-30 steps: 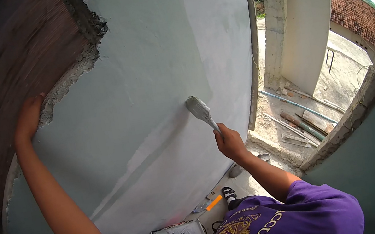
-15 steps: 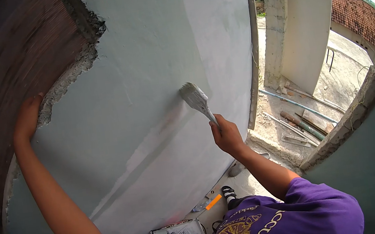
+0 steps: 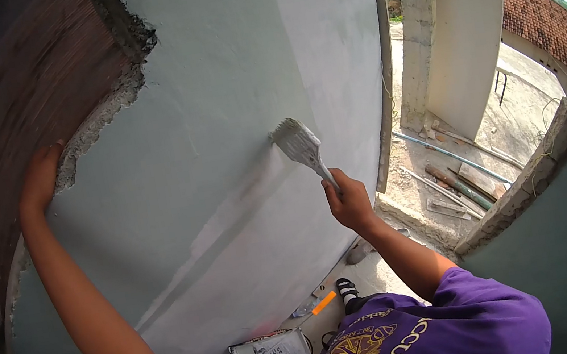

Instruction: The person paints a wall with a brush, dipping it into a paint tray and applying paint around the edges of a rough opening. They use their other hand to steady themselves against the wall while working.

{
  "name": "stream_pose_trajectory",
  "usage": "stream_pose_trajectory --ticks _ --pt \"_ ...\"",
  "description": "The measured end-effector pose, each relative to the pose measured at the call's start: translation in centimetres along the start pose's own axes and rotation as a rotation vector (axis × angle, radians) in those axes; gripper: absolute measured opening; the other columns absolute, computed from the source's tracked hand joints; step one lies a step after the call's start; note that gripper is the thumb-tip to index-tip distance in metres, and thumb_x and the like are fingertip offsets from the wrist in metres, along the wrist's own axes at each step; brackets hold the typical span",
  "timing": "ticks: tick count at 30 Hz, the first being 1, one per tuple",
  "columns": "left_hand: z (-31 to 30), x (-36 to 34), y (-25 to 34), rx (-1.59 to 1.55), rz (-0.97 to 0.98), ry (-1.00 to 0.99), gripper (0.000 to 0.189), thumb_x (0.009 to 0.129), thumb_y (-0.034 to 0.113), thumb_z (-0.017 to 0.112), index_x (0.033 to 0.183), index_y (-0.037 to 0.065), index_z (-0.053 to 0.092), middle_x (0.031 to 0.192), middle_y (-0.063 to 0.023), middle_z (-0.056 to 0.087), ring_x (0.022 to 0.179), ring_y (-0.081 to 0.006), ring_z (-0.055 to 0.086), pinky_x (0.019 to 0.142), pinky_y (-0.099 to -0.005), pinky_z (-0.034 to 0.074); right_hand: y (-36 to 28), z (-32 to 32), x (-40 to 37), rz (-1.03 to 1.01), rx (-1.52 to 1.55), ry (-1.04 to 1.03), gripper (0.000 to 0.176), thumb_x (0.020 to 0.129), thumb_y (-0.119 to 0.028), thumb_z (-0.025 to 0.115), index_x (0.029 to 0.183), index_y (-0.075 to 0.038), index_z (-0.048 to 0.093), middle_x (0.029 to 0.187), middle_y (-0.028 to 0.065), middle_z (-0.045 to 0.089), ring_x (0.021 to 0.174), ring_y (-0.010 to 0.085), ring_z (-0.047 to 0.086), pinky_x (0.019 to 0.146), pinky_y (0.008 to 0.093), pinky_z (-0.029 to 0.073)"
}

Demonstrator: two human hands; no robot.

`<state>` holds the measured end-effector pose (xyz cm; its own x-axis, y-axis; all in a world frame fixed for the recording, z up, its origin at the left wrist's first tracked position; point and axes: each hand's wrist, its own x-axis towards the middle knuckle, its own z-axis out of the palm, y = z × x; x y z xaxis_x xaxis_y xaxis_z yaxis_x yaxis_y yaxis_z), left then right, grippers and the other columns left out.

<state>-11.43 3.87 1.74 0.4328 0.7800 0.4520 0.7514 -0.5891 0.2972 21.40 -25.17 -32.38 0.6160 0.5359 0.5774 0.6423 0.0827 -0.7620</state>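
The right hand [image 3: 350, 201] reaches up with its arm outstretched, fingers clamped on the handle of a paintbrush [image 3: 299, 142] — grey-white bristles pressed flat against the pale wall [image 3: 230, 112]. The left hand [image 3: 41, 176] — fingers together, flat — rests on the wall's rough plaster edge [image 3: 99, 120], far left of the paintbrush.

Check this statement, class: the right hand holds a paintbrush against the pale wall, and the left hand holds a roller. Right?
No: the head view shows the left hand holding nothing, resting on the rough plaster edge. The right hand does hold the paintbrush against the pale wall.
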Motion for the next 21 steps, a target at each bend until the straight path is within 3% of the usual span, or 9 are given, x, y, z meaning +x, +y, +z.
stream_pose_trajectory --ticks 8,13,21 --pt "0.0 -0.2 0.1 0.022 0.000 0.014 0.057 0.092 0.043 0.047 0.118 -0.007 0.059 0.117 -0.0212 0.062 0.107 -0.0290 0.057 0.097 -0.0342 0.038 4.7 1.8 -3.6 0.095 -0.086 -0.114 0.016 0.091 -0.012 0.056 0.105 -0.006 0.055 0.065 0.0172 0.058 0.060 0.0377 0.059 0.055 0.0431 0.045" --pt "0.1 0.2 -0.4 -0.004 0.016 0.017 0.057 0.092 0.043 0.047 0.118 -0.007 0.059 0.114 -0.0209 0.063 0.106 -0.0289 0.058 0.097 -0.0341 0.038 3.5 -0.2 -4.4 0.178 -0.082 -0.128 0.013 0.090 -0.011 0.055 0.102 -0.005 0.058 0.066 0.0168 0.059 0.058 0.0347 0.061 0.055 0.0399 0.046" --pt "-0.1 -0.1 -0.1 0.027 0.004 0.004 0.058 0.092 0.044 0.047 0.119 -0.006 0.058 0.118 -0.0215 0.061 0.109 -0.0295 0.057 0.097 -0.0348 0.037 0.6 0.3 -0.2 0.051 0.019 0.007 0.015 0.090 -0.010 0.056 0.103 -0.004 0.057 0.065 0.0160 0.058 0.057 0.0334 0.060 0.055 0.0382 0.046"
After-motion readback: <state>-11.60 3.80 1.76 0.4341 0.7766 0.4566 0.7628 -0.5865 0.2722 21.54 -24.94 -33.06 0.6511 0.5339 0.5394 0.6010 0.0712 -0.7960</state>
